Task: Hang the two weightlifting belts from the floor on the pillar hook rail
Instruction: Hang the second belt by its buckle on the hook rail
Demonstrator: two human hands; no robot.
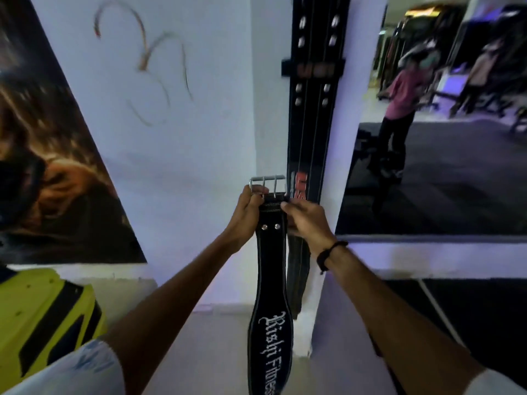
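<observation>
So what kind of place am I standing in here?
Most likely a gym. Both hands hold a lifting belt lettered "Fitness", another belt hangs on the pillar, and the wall mirror reflects what look like exercise machines.

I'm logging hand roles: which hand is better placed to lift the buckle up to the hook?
Probably the left hand: its fingers already grip the buckle itself. The right hand only pinches the belt just below it.
</observation>
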